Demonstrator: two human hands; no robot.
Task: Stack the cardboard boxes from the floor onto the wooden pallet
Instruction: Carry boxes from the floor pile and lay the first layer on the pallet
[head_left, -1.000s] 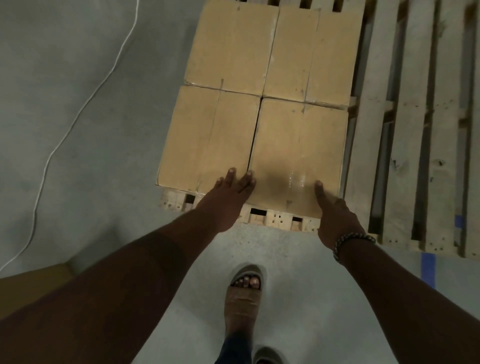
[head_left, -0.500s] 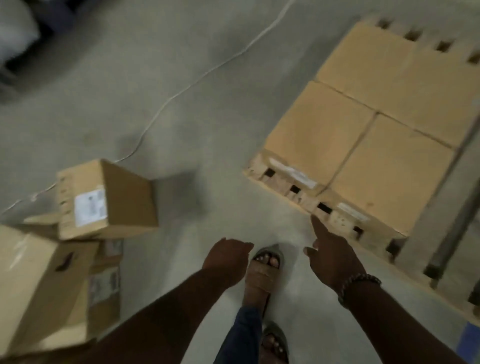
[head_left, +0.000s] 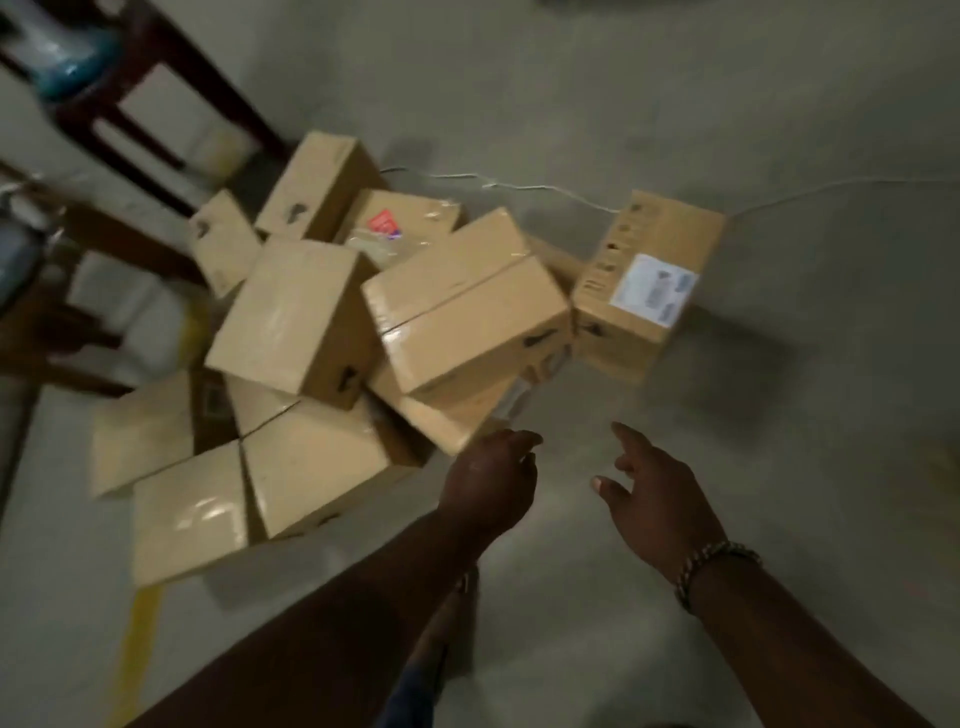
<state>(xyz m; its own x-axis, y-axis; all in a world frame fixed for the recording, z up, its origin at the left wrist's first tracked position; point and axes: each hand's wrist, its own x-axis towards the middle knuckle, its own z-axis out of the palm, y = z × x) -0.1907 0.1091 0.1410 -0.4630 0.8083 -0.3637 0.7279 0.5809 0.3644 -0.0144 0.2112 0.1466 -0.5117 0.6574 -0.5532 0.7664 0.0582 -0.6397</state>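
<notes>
We hold out our left hand (head_left: 491, 483) and right hand (head_left: 655, 493), both empty with loose fingers; heaped boxes (head_left: 301, 322) lie at eleven o'clock, a labelled box (head_left: 644, 291) at one.

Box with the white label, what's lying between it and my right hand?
Nothing: in the head view only bare concrete floor separates the box with the white label from the right hand.
</notes>
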